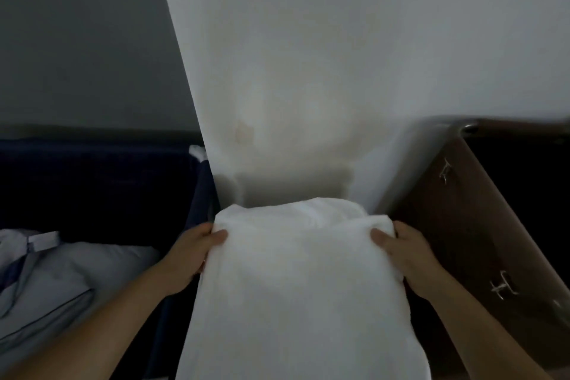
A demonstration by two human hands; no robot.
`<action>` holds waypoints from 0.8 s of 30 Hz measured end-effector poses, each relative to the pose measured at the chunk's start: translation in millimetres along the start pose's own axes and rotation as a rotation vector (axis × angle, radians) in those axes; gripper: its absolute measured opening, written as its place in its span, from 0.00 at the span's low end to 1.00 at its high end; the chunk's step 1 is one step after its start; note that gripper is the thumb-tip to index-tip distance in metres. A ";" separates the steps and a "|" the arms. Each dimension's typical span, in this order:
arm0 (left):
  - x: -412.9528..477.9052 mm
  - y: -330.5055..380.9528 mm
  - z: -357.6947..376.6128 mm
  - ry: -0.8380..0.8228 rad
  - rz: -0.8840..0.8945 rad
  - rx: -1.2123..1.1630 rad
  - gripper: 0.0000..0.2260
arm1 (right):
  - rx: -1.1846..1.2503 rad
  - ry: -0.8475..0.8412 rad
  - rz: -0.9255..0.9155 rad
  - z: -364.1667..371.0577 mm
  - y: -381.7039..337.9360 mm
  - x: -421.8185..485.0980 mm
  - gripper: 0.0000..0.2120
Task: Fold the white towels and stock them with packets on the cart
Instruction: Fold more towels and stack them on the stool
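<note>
The soft white cloth towel [302, 281] fills the lower middle of the view, running from 6 o'clock up to the centre, with its far end bunched into a thick fold. The left hand [188, 256] grips the towel's edge at about 8 o'clock, thumb pressed on top and fingers tucked out of sight under the cloth. The right hand [410, 253] grips the opposite edge the same way at about 4 o'clock, so the towel is stretched between both hands (what lies beneath it is hidden). Farther out at 8 o'clock lies a pale grey-blue fabric pillow [61, 281] with dark piping, and behind it at 9 o'clock is a dark navy upholstered surface [92, 182]. At 3 o'clock stands a brown wooden cabinet [456, 225] with silver metal handles [502, 287]. Beyond, from the centre to 12 o'clock, rises a white painted wall [339, 55], with a grey wall [77, 40] at 10 o'clock.
</note>
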State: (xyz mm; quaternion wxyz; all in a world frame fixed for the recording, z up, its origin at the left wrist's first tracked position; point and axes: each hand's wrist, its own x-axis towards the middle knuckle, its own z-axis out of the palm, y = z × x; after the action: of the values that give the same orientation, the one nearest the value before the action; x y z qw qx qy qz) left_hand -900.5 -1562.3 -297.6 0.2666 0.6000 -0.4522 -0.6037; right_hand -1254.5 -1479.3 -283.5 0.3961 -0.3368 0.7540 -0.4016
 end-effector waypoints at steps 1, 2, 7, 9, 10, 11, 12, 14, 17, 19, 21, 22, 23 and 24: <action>1.8 15.8 -2.0 0.009 0.061 -0.056 0.07 | 0.041 0.021 -0.048 -4.2 -15.5 5.1 0.04; 6.8 32.5 -3.8 0.027 0.114 -0.115 0.06 | 0.076 0.056 -0.086 -8.1 -31.4 12.2 0.05; 70.8 82.9 -5.8 0.127 0.163 -0.075 0.08 | 0.110 0.179 -0.152 1.3 -80.7 75.8 0.10; 95.3 63.8 -3.6 0.126 0.051 0.049 0.10 | 0.035 0.088 -0.092 17.7 -65.0 100.3 0.12; 103.4 47.0 -2.3 0.102 -0.015 0.105 0.12 | -0.001 0.043 -0.039 26.2 -50.8 104.7 0.13; 104.8 31.2 -0.6 0.077 -0.071 0.143 0.13 | -0.037 0.015 0.016 32.4 -35.7 103.7 0.18; 100.9 16.7 0.8 0.067 -0.086 0.164 0.11 | -0.063 0.002 0.050 35.7 -21.8 97.2 0.24; 84.7 -2.9 1.8 0.127 -0.034 0.169 0.05 | -0.077 0.038 0.049 34.2 1.9 80.9 0.24; 49.6 -20.3 -0.1 0.209 0.038 0.119 0.11 | -0.042 0.083 0.049 21.6 18.6 50.4 0.14; 24.1 -35.7 -2.3 0.174 0.035 0.123 0.10 | -0.001 0.051 0.097 15.9 26.8 23.2 0.18; 1.1 -54.2 -3.3 0.125 -0.009 0.151 0.12 | -0.007 -0.007 0.161 14.7 35.6 -8.7 0.22; -8.4 -63.6 -3.6 0.100 -0.039 0.164 0.14 | 0.002 -0.044 0.187 14.2 38.4 -24.0 0.21; -18.2 -70.7 -3.7 0.074 -0.069 0.184 0.15 | 0.014 -0.067 0.211 13.6 43.5 -36.2 0.19; -25.8 -76.6 -4.3 0.049 -0.094 0.198 0.16 | 0.013 -0.083 0.223 13.2 46.1 -48.6 0.19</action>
State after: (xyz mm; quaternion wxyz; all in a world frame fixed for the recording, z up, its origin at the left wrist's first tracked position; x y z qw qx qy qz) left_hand -875.9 -1506.6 -350.9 0.1883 0.6585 -0.4742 -0.5532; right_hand -1229.5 -1422.9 -312.6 0.4713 -0.2644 0.7673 -0.3454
